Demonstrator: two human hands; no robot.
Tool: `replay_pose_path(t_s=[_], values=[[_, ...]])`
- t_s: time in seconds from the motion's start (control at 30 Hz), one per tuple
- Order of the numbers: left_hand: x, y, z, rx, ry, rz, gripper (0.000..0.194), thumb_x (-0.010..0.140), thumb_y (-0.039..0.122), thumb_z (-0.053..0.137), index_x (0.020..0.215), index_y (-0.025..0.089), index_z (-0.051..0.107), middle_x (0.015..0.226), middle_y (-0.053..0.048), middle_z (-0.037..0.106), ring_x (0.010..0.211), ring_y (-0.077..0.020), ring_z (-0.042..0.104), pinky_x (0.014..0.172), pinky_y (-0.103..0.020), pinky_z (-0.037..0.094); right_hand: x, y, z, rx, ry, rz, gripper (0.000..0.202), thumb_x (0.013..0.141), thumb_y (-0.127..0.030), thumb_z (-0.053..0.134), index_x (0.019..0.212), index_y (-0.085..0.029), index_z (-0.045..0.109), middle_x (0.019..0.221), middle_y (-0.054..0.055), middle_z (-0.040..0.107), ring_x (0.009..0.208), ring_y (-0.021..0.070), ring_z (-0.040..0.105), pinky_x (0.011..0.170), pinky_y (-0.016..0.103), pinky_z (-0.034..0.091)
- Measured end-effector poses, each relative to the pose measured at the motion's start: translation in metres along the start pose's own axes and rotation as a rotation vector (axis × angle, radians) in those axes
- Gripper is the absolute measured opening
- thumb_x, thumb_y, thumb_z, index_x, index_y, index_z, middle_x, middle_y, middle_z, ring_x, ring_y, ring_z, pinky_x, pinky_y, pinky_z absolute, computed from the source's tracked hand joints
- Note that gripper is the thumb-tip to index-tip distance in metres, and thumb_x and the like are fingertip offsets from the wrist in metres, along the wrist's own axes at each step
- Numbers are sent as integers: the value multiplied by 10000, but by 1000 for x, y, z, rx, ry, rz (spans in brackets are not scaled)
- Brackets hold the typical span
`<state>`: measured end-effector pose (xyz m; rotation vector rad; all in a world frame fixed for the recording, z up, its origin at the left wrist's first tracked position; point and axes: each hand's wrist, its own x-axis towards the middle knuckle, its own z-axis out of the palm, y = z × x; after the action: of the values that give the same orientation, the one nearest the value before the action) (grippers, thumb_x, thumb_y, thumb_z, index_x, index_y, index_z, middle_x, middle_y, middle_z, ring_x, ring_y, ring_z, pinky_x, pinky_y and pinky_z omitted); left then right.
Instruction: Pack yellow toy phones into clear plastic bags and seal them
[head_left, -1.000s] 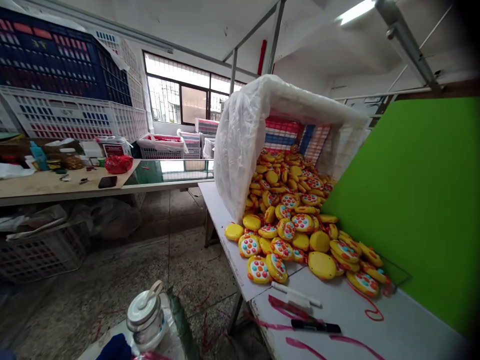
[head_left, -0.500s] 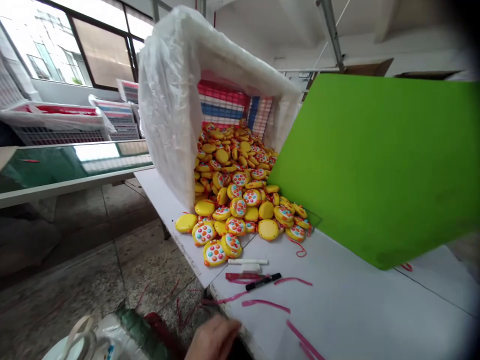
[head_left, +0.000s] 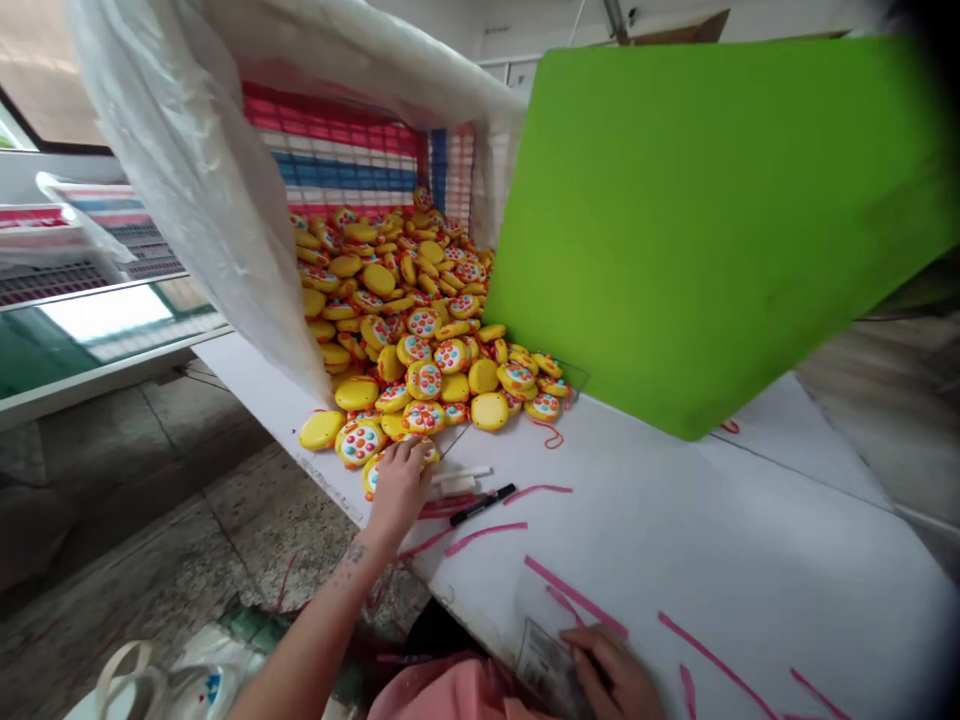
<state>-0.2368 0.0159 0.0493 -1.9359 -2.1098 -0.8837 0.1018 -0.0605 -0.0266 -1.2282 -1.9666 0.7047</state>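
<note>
A heap of yellow oval toys with white faces and coloured dots [head_left: 424,322] spills from a tipped basket onto the white table. My left hand [head_left: 401,485] reaches to the front of the heap, its fingers curled over one yellow toy [head_left: 429,450]. Another toy [head_left: 370,478] lies partly hidden beside that hand. Low in the view, my right hand [head_left: 609,672] is closed at the edge of a clear plastic bag with a printed label [head_left: 541,655]; its fingertips are partly hidden.
The plastic-lined basket [head_left: 202,190] lies on its side. A large green board [head_left: 675,240] leans to the right of the heap. White pens [head_left: 469,472], a black marker [head_left: 484,505] and several pink strips [head_left: 574,597] lie on the table [head_left: 712,530]. Its left edge drops to the floor.
My left hand has moved forward from the table edge onto a toy at the front. My right hand and the clear bag have come into view. The camera has tilted down and shifted.
</note>
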Motion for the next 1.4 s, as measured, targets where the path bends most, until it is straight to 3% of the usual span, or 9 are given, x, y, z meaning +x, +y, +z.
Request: replay_pose_path(t_s=[0.23, 0.43, 0.6, 0.7, 0.8, 1.03, 1.2, 1.3, 1.4], values=[[-39, 40, 4, -72, -287, 142, 198, 933, 257, 458, 1039, 189, 610, 1009, -73, 641, 962, -236, 570, 867, -384, 476, 16, -14, -18, -110, -195, 9, 215, 901, -262, 454, 979, -239, 653, 892, 56, 654, 836, 196, 632, 730, 317, 525], [-61, 20, 10, 62, -293, 85, 365, 844, 275, 593, 1181, 146, 535, 1175, -138, 572, 1085, -291, 530, 935, -437, 447, 54, -20, -28, -200, -141, -96, 248, 903, -163, 430, 1026, -230, 634, 978, 63, 641, 924, 205, 600, 815, 361, 505], [-63, 11, 9, 152, -210, 21, 390, 811, 277, 633, 1172, 168, 537, 1173, -159, 528, 1069, -326, 515, 889, -470, 450, 121, -18, -12, -323, -142, -199, 287, 890, -138, 472, 1142, -207, 591, 1118, 86, 597, 1064, 220, 522, 958, 389, 422], [-67, 11, 8, 116, -196, 2, 325, 809, 307, 642, 1105, 193, 570, 1109, -129, 523, 1012, -304, 526, 859, -447, 464, 161, -9, 3, -342, -149, -194, 308, 855, -149, 557, 1161, -176, 583, 1178, 110, 571, 1117, 229, 489, 979, 377, 389], [-69, 8, 8, 60, -246, 16, 173, 835, 276, 610, 984, 189, 609, 1002, -93, 539, 936, -262, 550, 828, -405, 479, 181, 1, 13, -361, -167, -162, 147, 829, -146, 602, 969, -171, 640, 1085, 111, 600, 1047, 237, 518, 915, 380, 399], [-63, 5, 16, 15, -255, -10, 84, 880, 201, 524, 870, 188, 606, 923, -66, 588, 901, -234, 550, 826, -373, 460, 165, -14, 12, -303, -262, -189, 143, 929, -134, 441, 900, -172, 575, 880, 41, 614, 846, 163, 549, 766, 273, 417], [-54, 10, 30, -36, -243, -73, 84, 864, 246, 537, 875, 187, 595, 953, -82, 595, 955, -264, 541, 871, -425, 429, 148, -34, 35, -271, -347, -226, 40, 832, -186, 631, 839, -193, 592, 959, 45, 626, 952, 198, 531, 851, 305, 383], [-50, 11, 25, -84, -245, -139, 136, 897, 254, 452, 832, 178, 543, 856, -66, 604, 849, -233, 578, 785, -374, 458, 152, -34, 41, -255, -360, -179, 83, 833, -177, 613, 766, -192, 566, 916, 55, 635, 915, 208, 543, 808, 313, 380], [-51, 16, 11, -143, -253, -215, 219, 954, 300, 298, 927, 181, 479, 739, -18, 591, 654, -183, 581, 615, -289, 449, 159, -26, 24, -204, -359, -88, 79, 894, -184, 494, 826, -205, 528, 770, 14, 635, 718, 156, 568, 672, 261, 389]])
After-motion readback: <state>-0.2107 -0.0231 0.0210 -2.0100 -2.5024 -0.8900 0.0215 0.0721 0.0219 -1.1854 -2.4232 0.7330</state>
